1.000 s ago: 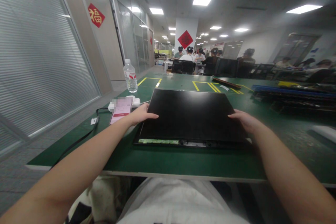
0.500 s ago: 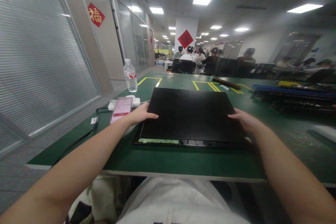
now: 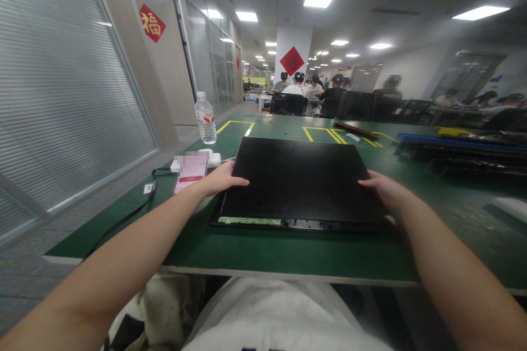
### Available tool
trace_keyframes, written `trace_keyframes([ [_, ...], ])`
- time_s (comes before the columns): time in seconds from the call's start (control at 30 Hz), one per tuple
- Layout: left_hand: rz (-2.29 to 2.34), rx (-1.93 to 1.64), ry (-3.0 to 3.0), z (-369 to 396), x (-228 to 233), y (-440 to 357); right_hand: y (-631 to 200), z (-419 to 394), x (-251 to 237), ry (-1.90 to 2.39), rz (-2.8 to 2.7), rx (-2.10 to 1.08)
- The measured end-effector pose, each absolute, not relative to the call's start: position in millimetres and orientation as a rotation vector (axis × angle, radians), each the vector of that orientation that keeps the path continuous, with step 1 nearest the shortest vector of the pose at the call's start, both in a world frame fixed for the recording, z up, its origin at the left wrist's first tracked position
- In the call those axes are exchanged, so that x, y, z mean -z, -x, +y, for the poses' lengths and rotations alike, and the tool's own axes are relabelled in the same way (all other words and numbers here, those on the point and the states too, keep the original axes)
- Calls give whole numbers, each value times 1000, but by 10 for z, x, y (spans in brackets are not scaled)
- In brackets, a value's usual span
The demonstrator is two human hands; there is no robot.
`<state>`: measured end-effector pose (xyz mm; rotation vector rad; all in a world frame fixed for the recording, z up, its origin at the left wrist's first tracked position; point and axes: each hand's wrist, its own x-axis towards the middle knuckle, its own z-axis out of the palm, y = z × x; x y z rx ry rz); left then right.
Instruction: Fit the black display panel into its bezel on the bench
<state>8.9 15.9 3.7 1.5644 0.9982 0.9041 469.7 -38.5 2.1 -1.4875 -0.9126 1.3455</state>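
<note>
A black display panel lies in front of me, with a strip of green circuit board showing along its near edge. Beneath it, part of a black frame sticks out at the near left. My left hand grips the panel's left edge, thumb on top and the other fingers mostly hidden. At the opposite edge, my right hand holds on in the same way, thumb over the dark surface, its fingers underneath out of sight.
On the green table, a phone, white plugs and a water bottle stand left. A black cable crosses the left corner. Stacked dark panels lie right; a dark strip lies at the back. People sit beyond.
</note>
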Motion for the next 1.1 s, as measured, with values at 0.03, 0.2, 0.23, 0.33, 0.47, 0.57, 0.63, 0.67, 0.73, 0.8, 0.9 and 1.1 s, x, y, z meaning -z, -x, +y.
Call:
trace_keyframes([
  [0.03, 1000, -902, -1561, 159, -38, -90, -4690, -387, -24, 1487, -904, -1344],
  [0.2, 1002, -878, -1565, 161, -49, -94, -4669, -395, -39, 1500, -902, -1330],
  [0.23, 1008, -880, -1571, 164, -48, -93, -4669, -395, -39, 1504, -907, -1334],
  [0.33, 1022, -886, -1580, 176, -41, -87, -4674, -394, -31, 1505, -930, -1337],
  [0.47, 1014, -880, -1569, 181, -43, -84, -4686, -388, -18, 1513, -950, -1329],
  [0.57, 1025, -881, -1581, 172, -58, -87, -4690, -381, -16, 1515, -958, -1329],
  [0.63, 1032, -881, -1587, 167, -66, -88, -4689, -379, -18, 1511, -962, -1326],
  [0.67, 1030, -879, -1585, 165, -68, -88, -4687, -379, -19, 1511, -961, -1320],
  [0.73, 1014, -874, -1580, 164, -68, -87, -4680, -383, -25, 1514, -955, -1314],
  [0.8, 998, -871, -1579, 166, -63, -85, -4672, -391, -34, 1516, -946, -1316],
  [0.9, 1005, -875, -1590, 173, -54, -81, -4662, -403, -48, 1516, -945, -1325],
  [1.1, 1009, -873, -1598, 170, -59, -79, -4686, -400, -40, 1510, -947, -1329],
])
